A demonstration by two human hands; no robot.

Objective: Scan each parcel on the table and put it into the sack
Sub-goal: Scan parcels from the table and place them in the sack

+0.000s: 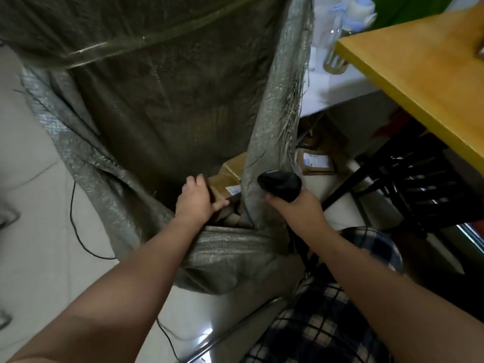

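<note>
The grey woven sack (170, 100) stands open in front of me, its frayed edge hanging beside the yellow table (419, 74). Down inside it lies a brown cardboard parcel (226, 176). My left hand (197, 199) reaches into the mouth and grips the parcel's near corner, fingers curled over the top and thumb against its side. My right hand (296, 209) is wrapped round the black scanner (279, 184), just outside the sack's edge. The parcel's white label (234, 190) is too blurred to read.
</note>
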